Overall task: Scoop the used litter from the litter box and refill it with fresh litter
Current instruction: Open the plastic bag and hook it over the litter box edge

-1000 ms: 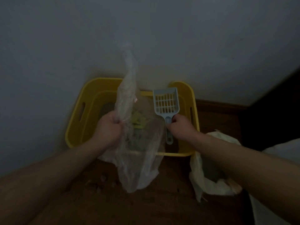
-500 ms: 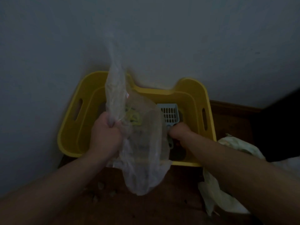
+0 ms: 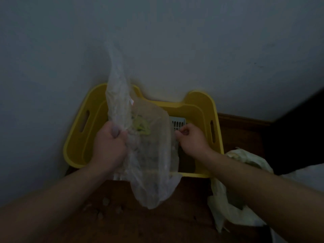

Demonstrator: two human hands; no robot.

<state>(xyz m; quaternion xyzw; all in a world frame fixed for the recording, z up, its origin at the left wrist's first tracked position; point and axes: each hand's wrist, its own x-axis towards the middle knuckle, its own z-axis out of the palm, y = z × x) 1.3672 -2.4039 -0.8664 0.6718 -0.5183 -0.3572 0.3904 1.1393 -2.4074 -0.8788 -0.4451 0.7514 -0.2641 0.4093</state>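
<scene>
Dim wooden floor (image 3: pixel 157 225) carries everything. Yellow litter box (image 3: pixel 77 137) sits on it, back edge against wall (image 3: pixel 157 41). Few small pellets (image 3: pixel 105 201) scattered on boards just in front of box. Crumpled pale bag (image 3: pixel 226 213) lies on floor at box's right front corner.
</scene>
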